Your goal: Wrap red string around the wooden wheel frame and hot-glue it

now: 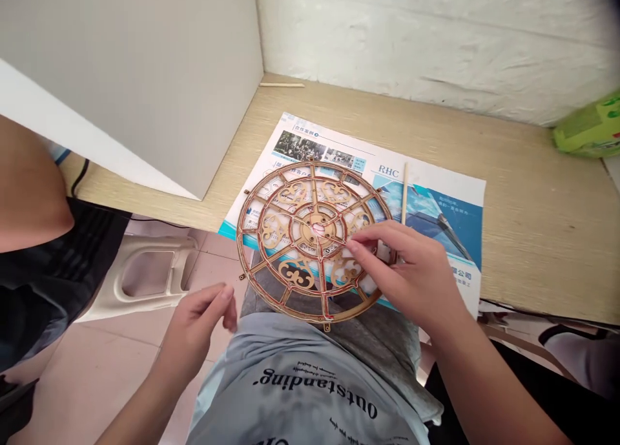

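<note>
A round golden openwork frame [319, 283] with spokes, scroll patterns and small tabs on its rim rests partly on a printed sheet and overhangs the table edge above my lap. Thin red wire [318, 228] runs round its hub and along its spokes. My right hand [404, 264] reaches over the frame's right side, thumb and forefinger pinched on the wire at a spoke beside the hub. Below the frame's left edge, apart from it, my left hand [203, 319] is closed with its thumb against curled fingers; whatever it may hold is hidden.
The printed sheet [436, 174] lies on the wooden table [527, 219], with a thin stick [405, 190] on it. Another stick [281, 84] lies by the wall. A white panel [159, 77] stands left. A green package [588, 128] is far right. Another person's arm [31, 186] shows left, near a plastic stool [186, 264].
</note>
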Action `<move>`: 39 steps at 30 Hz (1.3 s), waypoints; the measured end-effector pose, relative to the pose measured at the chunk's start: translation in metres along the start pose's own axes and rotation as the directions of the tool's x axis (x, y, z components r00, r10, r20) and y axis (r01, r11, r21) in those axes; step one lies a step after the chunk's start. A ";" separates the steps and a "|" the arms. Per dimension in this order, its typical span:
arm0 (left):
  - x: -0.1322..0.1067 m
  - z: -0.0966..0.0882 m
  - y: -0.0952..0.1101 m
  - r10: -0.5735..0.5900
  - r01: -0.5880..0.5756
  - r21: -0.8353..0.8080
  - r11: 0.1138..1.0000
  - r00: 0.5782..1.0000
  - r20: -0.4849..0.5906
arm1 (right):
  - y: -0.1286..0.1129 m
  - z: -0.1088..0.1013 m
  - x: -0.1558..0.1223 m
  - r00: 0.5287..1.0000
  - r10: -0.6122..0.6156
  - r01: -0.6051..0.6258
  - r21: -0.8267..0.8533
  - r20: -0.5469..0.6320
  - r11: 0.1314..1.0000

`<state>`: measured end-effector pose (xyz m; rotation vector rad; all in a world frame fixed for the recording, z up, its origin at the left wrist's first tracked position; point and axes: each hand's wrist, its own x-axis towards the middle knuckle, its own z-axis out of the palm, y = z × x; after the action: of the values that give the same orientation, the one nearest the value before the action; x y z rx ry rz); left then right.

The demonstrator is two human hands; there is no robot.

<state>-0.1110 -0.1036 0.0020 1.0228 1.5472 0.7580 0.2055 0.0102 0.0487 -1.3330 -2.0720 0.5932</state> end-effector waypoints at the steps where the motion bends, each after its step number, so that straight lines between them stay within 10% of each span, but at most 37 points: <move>1: 0.007 0.002 -0.006 -0.028 0.029 -0.106 0.994 1.000 0.010 | -0.005 0.005 0.008 0.999 -0.008 0.006 0.036 0.054 0.999; 13: 0.035 0.027 0.007 -0.046 0.095 -0.403 0.910 0.991 0.129 | -0.028 0.042 0.060 0.948 0.203 -0.166 -0.162 0.246 0.973; 21: 0.024 -0.026 0.016 -0.216 0.201 0.082 0.976 0.936 0.279 | -0.029 0.038 0.050 0.943 0.174 -0.170 -0.039 0.283 0.985; 24: 0.018 -0.038 0.041 0.062 -0.123 0.244 0.962 0.968 0.244 | -0.028 0.032 0.042 0.944 0.151 -0.174 0.053 0.294 0.983; 27: 0.032 -0.022 0.076 0.556 -0.588 0.369 0.720 0.807 0.200 | -0.027 0.028 0.035 0.955 0.106 -0.141 0.109 0.279 0.984; 30: 0.064 0.008 0.105 0.675 -0.773 0.473 0.422 0.617 0.405 | -0.026 0.025 0.031 0.955 0.078 -0.125 0.149 0.288 0.981; 39: 0.109 0.023 0.132 0.399 -0.640 0.577 0.507 0.768 0.502 | -0.017 0.025 0.027 0.963 0.137 -0.196 0.253 0.232 0.947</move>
<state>-0.0654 0.0501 0.0668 2.1974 1.2432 0.3058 0.1686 0.0271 0.0485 -1.3360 -1.9597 1.0985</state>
